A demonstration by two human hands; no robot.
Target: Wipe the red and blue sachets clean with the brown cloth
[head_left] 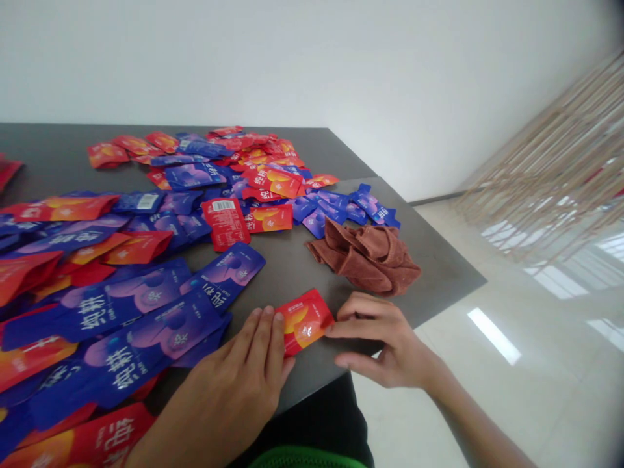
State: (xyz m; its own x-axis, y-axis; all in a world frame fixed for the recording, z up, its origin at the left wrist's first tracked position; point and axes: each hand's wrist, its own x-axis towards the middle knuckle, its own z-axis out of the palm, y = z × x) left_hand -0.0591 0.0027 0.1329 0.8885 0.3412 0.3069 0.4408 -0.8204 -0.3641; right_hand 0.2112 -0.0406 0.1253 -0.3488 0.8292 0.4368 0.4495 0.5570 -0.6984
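Observation:
A small red and orange packet (pixel 306 320) lies flat near the front edge of the dark grey table (pixel 439 260). My left hand (pixel 238 383) lies flat with fingers stretched out, its fingertips resting on the packet's left end. My right hand (pixel 385 344) is open beside the packet, index fingertip touching its right edge. Neither hand grips anything.
Many red and blue packets (pixel 146 292) are strewn over the table's left and back. A crumpled brown cloth (pixel 370 257) lies just beyond my right hand. The table's right edge drops to a shiny tiled floor (pixel 511 338). A white wall stands behind.

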